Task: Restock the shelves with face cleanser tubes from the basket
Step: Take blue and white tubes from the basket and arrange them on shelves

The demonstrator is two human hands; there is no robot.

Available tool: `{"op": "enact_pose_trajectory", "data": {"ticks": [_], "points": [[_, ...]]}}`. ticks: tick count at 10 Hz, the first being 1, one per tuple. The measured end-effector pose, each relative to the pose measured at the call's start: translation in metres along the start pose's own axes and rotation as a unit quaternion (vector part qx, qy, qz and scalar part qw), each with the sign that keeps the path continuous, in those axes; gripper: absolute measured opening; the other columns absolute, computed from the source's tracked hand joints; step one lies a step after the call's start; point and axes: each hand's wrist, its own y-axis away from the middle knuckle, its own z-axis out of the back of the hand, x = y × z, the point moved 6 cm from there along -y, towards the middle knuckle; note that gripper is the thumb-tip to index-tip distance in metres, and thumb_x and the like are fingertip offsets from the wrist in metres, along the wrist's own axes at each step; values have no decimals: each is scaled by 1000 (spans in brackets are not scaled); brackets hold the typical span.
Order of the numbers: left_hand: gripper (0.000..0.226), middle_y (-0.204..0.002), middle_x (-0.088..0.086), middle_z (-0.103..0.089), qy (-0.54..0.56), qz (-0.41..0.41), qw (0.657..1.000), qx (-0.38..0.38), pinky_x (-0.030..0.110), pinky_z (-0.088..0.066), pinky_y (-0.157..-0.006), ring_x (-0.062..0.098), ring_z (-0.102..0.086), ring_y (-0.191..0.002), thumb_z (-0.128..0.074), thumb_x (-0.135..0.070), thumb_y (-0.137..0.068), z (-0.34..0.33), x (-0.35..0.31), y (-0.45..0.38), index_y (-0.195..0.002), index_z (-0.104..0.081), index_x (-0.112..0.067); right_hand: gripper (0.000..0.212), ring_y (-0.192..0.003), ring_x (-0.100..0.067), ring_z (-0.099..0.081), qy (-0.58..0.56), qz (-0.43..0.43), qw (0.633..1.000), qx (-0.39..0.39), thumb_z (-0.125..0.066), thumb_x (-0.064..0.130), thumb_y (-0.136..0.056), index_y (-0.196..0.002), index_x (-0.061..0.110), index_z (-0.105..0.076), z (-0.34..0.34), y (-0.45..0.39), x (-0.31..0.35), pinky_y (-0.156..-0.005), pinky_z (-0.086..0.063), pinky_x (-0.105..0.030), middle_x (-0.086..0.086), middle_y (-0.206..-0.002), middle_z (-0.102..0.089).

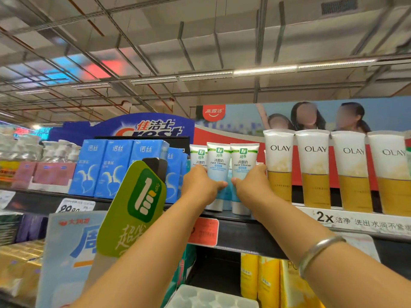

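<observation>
Both hands reach the top shelf (235, 232), each grip clamped on an upright face cleanser tube: left hand (201, 185) on the middle tube (219, 165), right hand (251, 185) on the tube (243, 163) beside the Olay tubes (315, 167). Caps down, apparently touching the shelf; the basket is unseen.

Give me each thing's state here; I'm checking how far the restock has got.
Left hand: grips a face cleanser tube.
Right hand: grips the neighbouring tube.
Face cleanser tubes: upright on their caps, on the shelf.
Olay tubes: upright in a row, untouched.
Blue boxes: standing, closed.
Bracelet: on the right wrist.
</observation>
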Motion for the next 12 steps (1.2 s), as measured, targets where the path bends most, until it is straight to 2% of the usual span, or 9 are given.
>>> {"op": "enact_pose_trajectory", "data": {"ticks": [1, 2, 3, 4, 6, 8, 9, 11, 12], "points": [[47, -116, 11, -61, -20, -3, 1000, -5, 33, -44, -79, 27, -57, -104, -76, -29, -75, -2, 1, -2, -110, -53, -7, 36, -106, -30, -52, 19, -23, 1000, 8, -54, 5, -91, -119, 2, -31, -4, -4, -2, -86, -41, -33, -19, -128, -48], [49, -116, 11, -60, -36, -7, 999, -10, 32, -44, -76, 27, -57, -103, -77, -30, -73, -1, 2, -2, -110, -53, -8, 57, -123, -33, -46, 103, -15, 994, 7, -65, 9, -85, -126, 0, -27, -6, -6, 1, -102, -41, -40, -20, -136, -43], [57, -121, 10, -57, -75, -24, 997, -14, 30, -39, -74, 27, -54, -108, -79, -30, -71, 0, -1, 1, -114, -51, -7, 75, -131, -31, -36, 186, 1, 982, 18, -69, 14, -82, -135, -4, -19, -6, -1, 4, -105, -36, -37, -20, -141, -33], [63, -119, 11, -56, -102, -29, 994, -6, 31, -37, -71, 28, -53, -107, -81, -33, -67, -1, -3, 4, -113, -47, -6, 83, -133, -31, -34, 207, 1, 978, 25, -71, 16, -81, -139, -4, -14, -6, 0, 5, -105, -35, -36, -20, -143, -30], [52, -110, 13, -61, -122, -26, 992, 14, 33, -43, -70, 30, -58, -101, -82, -31, -65, -3, -4, 3, -98, -50, -7, 75, -127, -34, -43, 164, -28, 986, 23, -69, 9, -81, -136, 0, -18, -6, -1, 3, -103, -38, -38, -20, -139, -38], [45, -109, 15, -62, -107, -12, 994, 32, 30, -42, -68, 28, -59, -100, -80, -24, -70, -7, -1, -3, -103, -58, -2, 59, -130, -32, -37, 168, -50, 984, 14, -53, 7, -89, -137, -1, -21, -9, -8, -2, -106, -33, -37, -20, -141, -33], [45, -109, 15, -62, -112, -14, 993, 28, 30, -41, -67, 28, -58, -100, -79, -24, -71, -7, -2, -3, -104, -58, -2, 61, -134, -28, -32, 157, -76, 985, 1, -50, 11, -91, -140, -1, -16, -8, -10, -5, -107, -31, -33, -18, -145, -28], [46, -110, 17, -62, -116, -22, 993, 27, 31, -42, -67, 30, -59, -101, -80, -23, -69, -7, -4, -1, -103, -58, 0, 72, -133, -30, -34, 153, -97, 983, -6, -57, 7, -87, -143, -2, -11, -8, -7, -3, -107, -32, -36, -18, -146, -27], [46, -110, 17, -62, -117, -23, 993, 24, 33, -42, -69, 31, -59, -101, -81, -23, -69, -6, -5, 0, -102, -58, 0, 67, -131, -36, -35, 159, -85, 984, 1, -53, 4, -87, -141, -3, -14, -7, 0, 1, -107, -34, -41, -22, -144, -28]]}}
